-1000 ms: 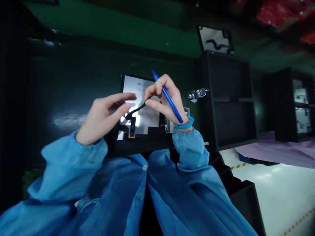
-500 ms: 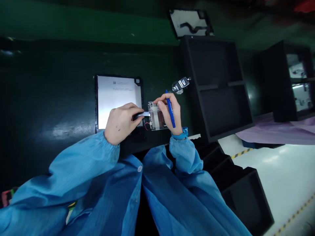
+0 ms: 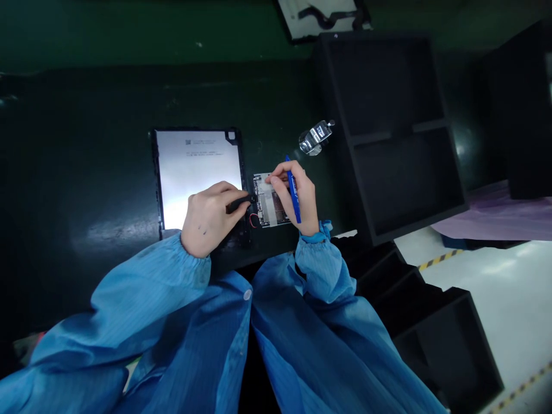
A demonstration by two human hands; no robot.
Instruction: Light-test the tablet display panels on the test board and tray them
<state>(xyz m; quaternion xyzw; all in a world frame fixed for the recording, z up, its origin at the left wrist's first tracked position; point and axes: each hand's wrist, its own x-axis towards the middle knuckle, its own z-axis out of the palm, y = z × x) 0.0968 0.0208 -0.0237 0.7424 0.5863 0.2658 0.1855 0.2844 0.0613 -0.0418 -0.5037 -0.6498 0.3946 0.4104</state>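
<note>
My left hand [image 3: 211,217] is closed, pinching a dark flat ribbon cable [image 3: 240,202] between thumb and fingers. The cable's far end meets the left edge of a small circuit board [image 3: 268,202], which has pale tape across it and thin red wires at its lower left. My right hand [image 3: 299,192] holds a blue pen [image 3: 294,192] slanted through its fingers. Its thumb and fingertips rest at the board's upper part, hiding the right side of the board. Left of the board lies a display panel [image 3: 198,172] with a white back, partly under my left hand.
A shiny metal dispenser-like item [image 3: 316,138] stands beyond my right hand. A black divided tray [image 3: 375,137] lies to the right, and another panel [image 3: 293,26] is at the back. Black bins [image 3: 448,345] stand below the table edge at right.
The cable in my left hand looked pale and shiny and now looks dark, as if turned. My view has shifted slightly; both hands stay in nearly the same place at the board.
</note>
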